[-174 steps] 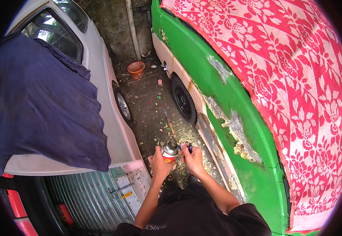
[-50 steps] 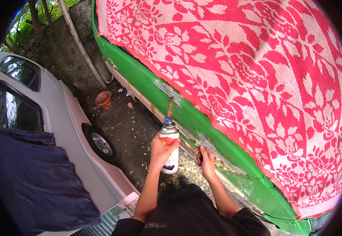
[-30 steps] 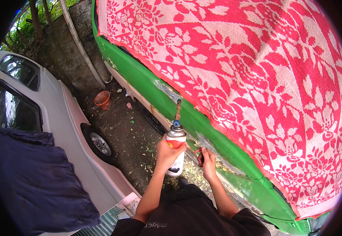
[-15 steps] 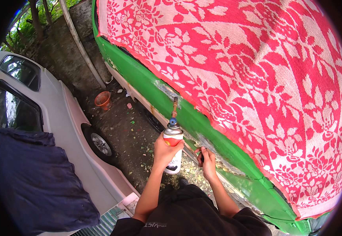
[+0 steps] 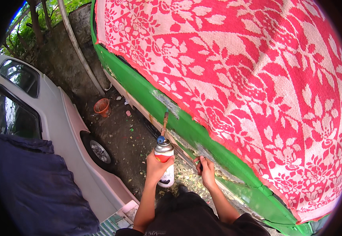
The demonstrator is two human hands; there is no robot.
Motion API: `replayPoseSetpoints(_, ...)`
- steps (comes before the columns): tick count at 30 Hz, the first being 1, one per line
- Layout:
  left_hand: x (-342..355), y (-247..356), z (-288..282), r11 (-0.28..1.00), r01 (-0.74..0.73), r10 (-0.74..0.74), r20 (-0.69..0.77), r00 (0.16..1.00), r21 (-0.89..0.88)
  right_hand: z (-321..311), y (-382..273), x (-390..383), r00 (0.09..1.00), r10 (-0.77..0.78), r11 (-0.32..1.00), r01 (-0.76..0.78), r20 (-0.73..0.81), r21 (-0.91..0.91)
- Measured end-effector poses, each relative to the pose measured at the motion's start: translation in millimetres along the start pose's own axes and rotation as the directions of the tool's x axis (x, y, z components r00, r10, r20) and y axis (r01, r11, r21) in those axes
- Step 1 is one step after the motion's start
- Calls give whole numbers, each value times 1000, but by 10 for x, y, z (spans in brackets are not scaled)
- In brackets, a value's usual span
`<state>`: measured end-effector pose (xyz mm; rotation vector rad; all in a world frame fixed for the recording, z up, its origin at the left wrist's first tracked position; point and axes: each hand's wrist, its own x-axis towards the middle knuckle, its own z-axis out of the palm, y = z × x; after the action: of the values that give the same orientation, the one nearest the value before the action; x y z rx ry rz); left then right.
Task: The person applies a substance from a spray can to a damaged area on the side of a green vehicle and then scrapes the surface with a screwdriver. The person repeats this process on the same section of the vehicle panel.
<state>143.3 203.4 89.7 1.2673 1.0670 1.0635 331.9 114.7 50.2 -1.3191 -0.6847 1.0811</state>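
My left hand [image 5: 155, 166] is wrapped round a gas torch [image 5: 167, 175], a white and red canister with a blue valve and a brass-coloured burner tube. The tube [image 5: 165, 120] points up and away, its tip near the green car side panel [image 5: 137, 88]; no flame can be made out. Beside the panel, my right hand [image 5: 207, 173] is closed, with a small dark thing partly showing between the fingers. Its kind I cannot make out. Grey stripped patches [image 5: 166, 103] show on the green paint.
A red and white floral towel [image 5: 234, 78] covers the green car's upper part. On the left stands a silver car [image 5: 62, 129] with dark blue cloth [image 5: 33, 181] over it. An orange pot [image 5: 102, 107] and paint flakes lie on the ground between. A pole [image 5: 78, 47] leans beyond.
My left hand with the torch has moved left and toward me, so the tube's tip sits lower. My right hand has barely moved.
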Motion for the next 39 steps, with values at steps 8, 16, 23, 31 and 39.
replayPoseSetpoints(8, 36, 114, 263, 999, 38, -38, 61, 997, 14, -24, 70, 34, 1000, 18, 1000, -18, -22, -20)
replayPoseSetpoints(16, 168, 90, 233, 1000, -8, 8, 9, 1000, 6, -71, 50, 51, 1000, 8, 1000, -8, -30, -4)
replayPoseSetpoints(23, 180, 95, 318, 1000, 23, -22, 41, 999, -15, -80, 55, 77, 999, 3, 1000, -4, -38, -19)
replayPoseSetpoints(31, 149, 146, 291, 998, -20, 18, 39, 999, 57, -59, 80, 77, 999, 8, 1000, -8, -42, -13)
replayPoseSetpoints(39, 160, 209, 236, 994, -75, 71, 51, 996, 75, -38, 66, 81, 999, -1, 1000, 0, -37, -14)
